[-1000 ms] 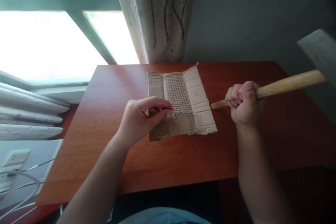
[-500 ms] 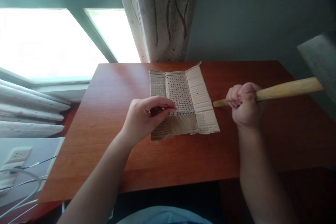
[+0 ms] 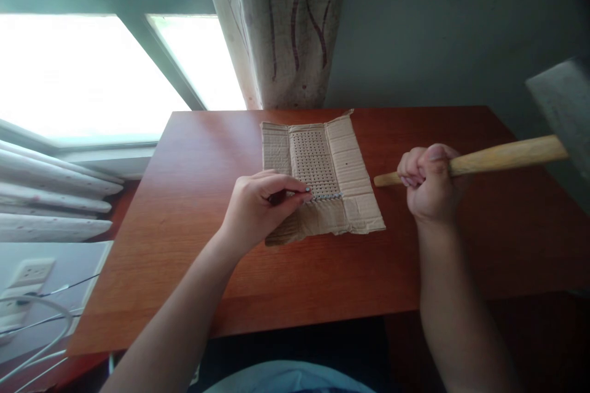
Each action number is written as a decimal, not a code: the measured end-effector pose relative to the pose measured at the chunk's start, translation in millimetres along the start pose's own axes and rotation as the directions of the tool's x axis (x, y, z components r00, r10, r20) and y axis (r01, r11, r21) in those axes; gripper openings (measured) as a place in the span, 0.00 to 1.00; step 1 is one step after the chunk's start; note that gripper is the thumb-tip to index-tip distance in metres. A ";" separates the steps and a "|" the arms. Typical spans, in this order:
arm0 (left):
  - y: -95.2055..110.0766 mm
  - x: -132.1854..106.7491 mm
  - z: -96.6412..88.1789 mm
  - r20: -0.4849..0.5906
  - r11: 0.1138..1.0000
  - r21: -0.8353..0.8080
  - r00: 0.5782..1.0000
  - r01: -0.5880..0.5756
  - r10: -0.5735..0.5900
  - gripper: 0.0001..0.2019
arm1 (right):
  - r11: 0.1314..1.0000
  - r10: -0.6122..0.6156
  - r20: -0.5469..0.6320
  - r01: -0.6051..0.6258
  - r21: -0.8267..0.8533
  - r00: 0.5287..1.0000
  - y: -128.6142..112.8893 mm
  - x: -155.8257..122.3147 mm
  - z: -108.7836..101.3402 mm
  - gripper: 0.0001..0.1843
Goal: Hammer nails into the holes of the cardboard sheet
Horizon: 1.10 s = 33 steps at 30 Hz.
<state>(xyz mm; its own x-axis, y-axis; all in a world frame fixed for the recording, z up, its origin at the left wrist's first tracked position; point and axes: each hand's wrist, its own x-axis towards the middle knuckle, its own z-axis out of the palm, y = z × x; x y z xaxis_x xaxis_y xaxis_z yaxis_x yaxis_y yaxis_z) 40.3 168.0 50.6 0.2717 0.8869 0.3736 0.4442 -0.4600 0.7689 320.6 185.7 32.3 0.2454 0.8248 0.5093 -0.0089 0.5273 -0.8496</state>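
My left hand (image 3: 265,206) is over the lower left of a perforated board (image 3: 316,159), thumb and forefinger pinched on a small silvery piece (image 3: 307,189). Its exact kind is too small to make out. Rows of holes cover the board, and a line of grey metal bits (image 3: 329,197) runs along its near edge. Around the board lies creased brown cardboard (image 3: 357,178). My right hand (image 3: 431,178) is wrapped round the wooden handle of a hammer (image 3: 511,156), raised to the right of the cardboard. The hammer's large metal head is partly cut off at the right edge.
Everything rests on a reddish-brown wooden table (image 3: 184,258). Behind it hangs a patterned curtain (image 3: 299,24), beside a bright window (image 3: 69,73). A wall socket (image 3: 34,273) with cables is at the lower left.
My left hand has shifted slightly right over the board, and the silvery piece now shows at its fingertips. My right hand and the hammer stay almost still.
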 end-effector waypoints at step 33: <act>-3.6 -7.3 5.2 0.000 0.995 0.085 0.999 -0.043 0.043 0.04 | 0.691 0.310 0.531 0.197 -0.696 0.789 -94.9 -8.3 -4.9 0.15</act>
<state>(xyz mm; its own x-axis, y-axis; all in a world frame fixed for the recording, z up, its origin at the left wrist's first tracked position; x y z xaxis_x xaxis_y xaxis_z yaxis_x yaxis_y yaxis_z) 41.1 163.0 42.4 0.2911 0.8661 0.4063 0.5032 -0.4998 0.7050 324.2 127.8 108.0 -0.3236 0.9225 0.2105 0.7168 0.3842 -0.5819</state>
